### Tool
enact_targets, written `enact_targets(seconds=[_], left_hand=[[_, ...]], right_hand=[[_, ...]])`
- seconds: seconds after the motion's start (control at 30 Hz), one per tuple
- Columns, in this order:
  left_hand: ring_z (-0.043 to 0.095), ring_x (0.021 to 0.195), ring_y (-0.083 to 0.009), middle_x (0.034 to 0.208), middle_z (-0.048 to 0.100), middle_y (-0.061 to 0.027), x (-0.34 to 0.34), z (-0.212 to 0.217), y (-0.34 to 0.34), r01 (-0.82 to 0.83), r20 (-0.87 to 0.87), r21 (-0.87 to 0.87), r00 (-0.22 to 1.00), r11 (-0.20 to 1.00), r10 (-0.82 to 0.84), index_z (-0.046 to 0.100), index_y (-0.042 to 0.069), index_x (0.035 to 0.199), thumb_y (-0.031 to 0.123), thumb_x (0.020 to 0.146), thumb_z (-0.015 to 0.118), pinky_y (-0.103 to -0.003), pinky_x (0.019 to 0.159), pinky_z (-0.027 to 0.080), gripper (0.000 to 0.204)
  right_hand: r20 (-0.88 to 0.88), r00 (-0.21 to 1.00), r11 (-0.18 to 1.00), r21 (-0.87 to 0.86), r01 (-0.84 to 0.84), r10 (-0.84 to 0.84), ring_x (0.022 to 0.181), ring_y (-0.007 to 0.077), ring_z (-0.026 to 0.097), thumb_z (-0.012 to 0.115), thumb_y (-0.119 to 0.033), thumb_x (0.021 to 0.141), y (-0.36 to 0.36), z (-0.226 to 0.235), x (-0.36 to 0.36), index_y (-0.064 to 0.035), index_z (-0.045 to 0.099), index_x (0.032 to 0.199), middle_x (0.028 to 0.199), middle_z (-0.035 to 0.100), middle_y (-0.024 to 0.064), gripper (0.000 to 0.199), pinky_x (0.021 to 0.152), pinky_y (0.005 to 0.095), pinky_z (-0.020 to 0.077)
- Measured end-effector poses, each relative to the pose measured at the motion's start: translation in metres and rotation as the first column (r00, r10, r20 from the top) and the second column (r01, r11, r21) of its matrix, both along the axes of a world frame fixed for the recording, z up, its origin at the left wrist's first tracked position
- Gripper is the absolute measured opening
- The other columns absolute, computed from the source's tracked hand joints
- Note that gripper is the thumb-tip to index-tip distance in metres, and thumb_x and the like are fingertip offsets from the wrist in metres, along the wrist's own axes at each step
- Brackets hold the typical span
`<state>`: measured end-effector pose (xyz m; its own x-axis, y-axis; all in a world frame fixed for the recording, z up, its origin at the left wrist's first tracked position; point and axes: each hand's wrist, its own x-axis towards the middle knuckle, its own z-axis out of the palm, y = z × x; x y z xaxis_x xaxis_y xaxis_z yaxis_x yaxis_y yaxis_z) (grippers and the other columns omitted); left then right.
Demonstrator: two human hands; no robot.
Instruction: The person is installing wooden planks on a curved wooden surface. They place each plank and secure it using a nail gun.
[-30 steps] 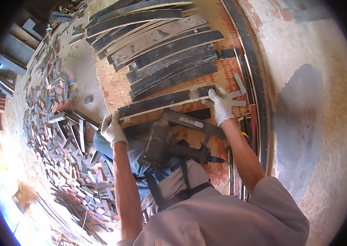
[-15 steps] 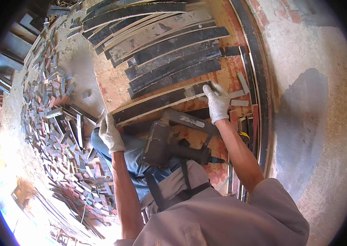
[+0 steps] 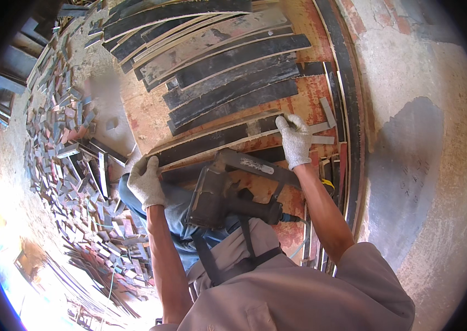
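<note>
A long dark plywood strip (image 3: 211,141) with pale cut edges lies across in front of me, over the stained wooden board (image 3: 308,91). My left hand (image 3: 146,182), in a whitish knit glove, pinches its left end between thumb and fingers. At the right end, my right hand (image 3: 295,140), gloved alike, has its thumb on top and the other fingers curled at the edge. Just beyond it shows the edge of another strip, partly covered. Between my forearms a black nail gun (image 3: 211,196) rests against my lap, its long magazine (image 3: 250,164) slanting toward my right wrist.
Several dark strips (image 3: 233,60) are stacked on the far part of the board. Small light-grey pieces (image 3: 327,113) lie beyond my right hand. Long dark rails (image 3: 349,105) run along the right side. Scattered offcuts (image 3: 73,160) cover the floor at left. A thin hose leaves the nail gun.
My left hand has turned slightly and its grip now wraps the strip's left end more closely. The strip has shifted a little; my right hand stays on its right end.
</note>
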<state>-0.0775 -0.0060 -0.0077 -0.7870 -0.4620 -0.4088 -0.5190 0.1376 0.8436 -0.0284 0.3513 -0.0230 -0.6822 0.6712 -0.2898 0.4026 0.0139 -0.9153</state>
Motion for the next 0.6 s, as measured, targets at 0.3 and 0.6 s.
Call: enact_targets(seconds=[0.3,0.6], left_hand=[[0.070,0.077,-0.0166,0.098,0.074,-0.0132,0.003,-0.002,-0.003,-0.008,0.070,-0.009,0.997,1.000,0.009,0.071,-0.006,0.113,0.007,0.088,0.080,-0.026,0.064,0.062,0.029],[0.066,0.068,-0.0129,0.089,0.073,-0.0106,0.008,-0.004,-0.001,-0.003,0.003,-0.009,1.000,1.000,0.003,0.072,-0.006,0.108,0.009,0.088,0.081,-0.025,0.060,0.057,0.027]], right_hand=[[0.048,0.995,0.986,0.143,-0.090,0.084,0.074,0.0041,0.058,0.076,-0.010,0.092,0.003,0.009,-0.002,0.0005,0.072,0.107,0.088,0.071,0.0005,0.019,0.067,0.0234,0.0500],[-0.017,0.992,0.991,0.056,-0.123,0.124,0.068,0.0045,0.057,0.076,-0.009,0.092,0.013,0.002,-0.002,0.0014,0.072,0.107,0.085,0.071,0.0010,0.019,0.061,0.0243,0.0497]])
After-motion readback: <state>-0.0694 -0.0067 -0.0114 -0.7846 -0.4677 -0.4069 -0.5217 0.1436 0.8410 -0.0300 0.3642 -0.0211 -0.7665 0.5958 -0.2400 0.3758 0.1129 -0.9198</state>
